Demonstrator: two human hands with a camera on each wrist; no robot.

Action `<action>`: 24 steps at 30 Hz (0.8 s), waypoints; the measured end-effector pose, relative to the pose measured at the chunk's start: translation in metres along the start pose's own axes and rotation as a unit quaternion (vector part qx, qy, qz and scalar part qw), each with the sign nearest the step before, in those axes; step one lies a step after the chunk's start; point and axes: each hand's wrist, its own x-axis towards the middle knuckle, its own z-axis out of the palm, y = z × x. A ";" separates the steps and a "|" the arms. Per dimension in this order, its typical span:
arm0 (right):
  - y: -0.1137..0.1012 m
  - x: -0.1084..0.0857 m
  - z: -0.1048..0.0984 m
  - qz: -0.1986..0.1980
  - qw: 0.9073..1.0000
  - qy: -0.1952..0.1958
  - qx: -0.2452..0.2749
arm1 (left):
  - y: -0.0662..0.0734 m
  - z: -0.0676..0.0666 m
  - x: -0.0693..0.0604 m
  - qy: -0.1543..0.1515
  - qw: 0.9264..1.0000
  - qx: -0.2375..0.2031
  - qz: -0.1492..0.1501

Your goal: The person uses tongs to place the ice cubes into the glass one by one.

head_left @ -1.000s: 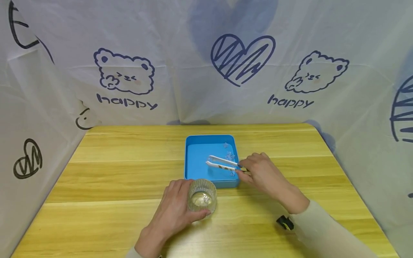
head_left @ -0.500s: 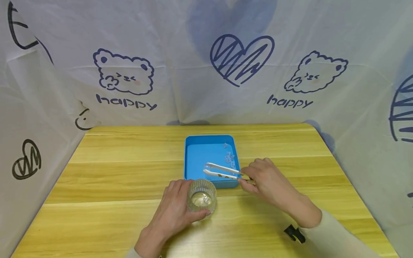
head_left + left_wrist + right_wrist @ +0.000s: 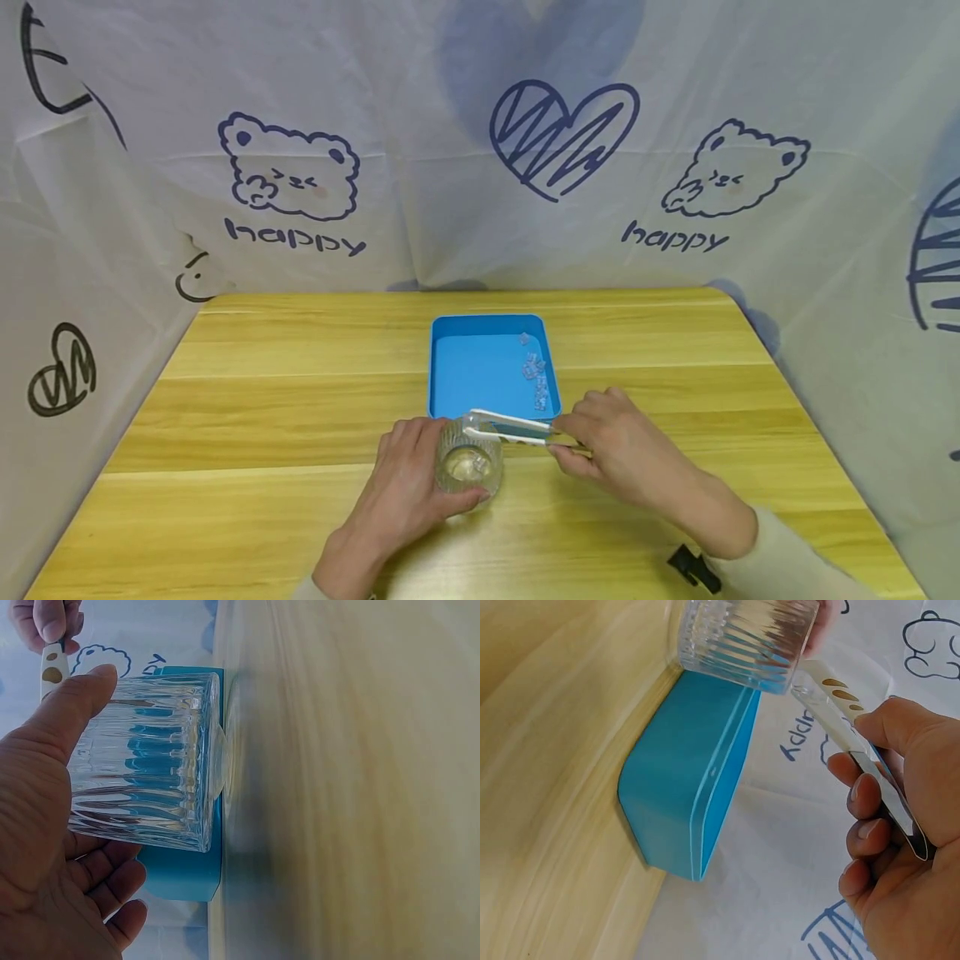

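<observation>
A ribbed clear glass (image 3: pixel 470 467) stands on the table, held around its left side by my left hand (image 3: pixel 405 483), thumb at the front. A small clear piece lies inside it. My right hand (image 3: pixel 630 450) grips white tongs (image 3: pixel 513 418) whose tips are over the glass's far rim; a small clear piece seems to sit between them. In the right wrist view the fingers of my right hand (image 3: pixel 907 802) curl round the tongs (image 3: pixel 829 712). Behind the glass is a blue square tray (image 3: pixel 472 367) with several clear pieces (image 3: pixel 534 367) along its right side.
The wooden table (image 3: pixel 262 417) carries the tray and the glass. A white cloth (image 3: pixel 450 167) with blue drawings hangs behind it and at both sides. A black object (image 3: pixel 694 569) is at my right sleeve.
My right hand has brought the tongs from above the tray toward me, so their tips are now at the glass. My left hand and the glass have stayed in place.
</observation>
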 end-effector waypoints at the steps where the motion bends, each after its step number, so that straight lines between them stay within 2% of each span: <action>1: -0.001 -0.001 0.000 -0.001 1.000 -0.002 0.001 | 0.000 0.000 0.000 0.000 1.000 0.000 0.001; 9: -0.003 -0.003 0.004 -0.004 1.000 -0.019 -0.004 | -0.001 0.001 0.001 -0.003 1.000 -0.009 0.000; 16: -0.005 -0.004 0.005 0.000 0.999 -0.036 -0.009 | -0.001 0.001 0.001 0.002 1.000 -0.002 0.004; 24: -0.005 -0.004 0.005 0.006 0.999 -0.043 -0.008 | 0.000 0.002 0.001 -0.004 1.000 0.000 -0.003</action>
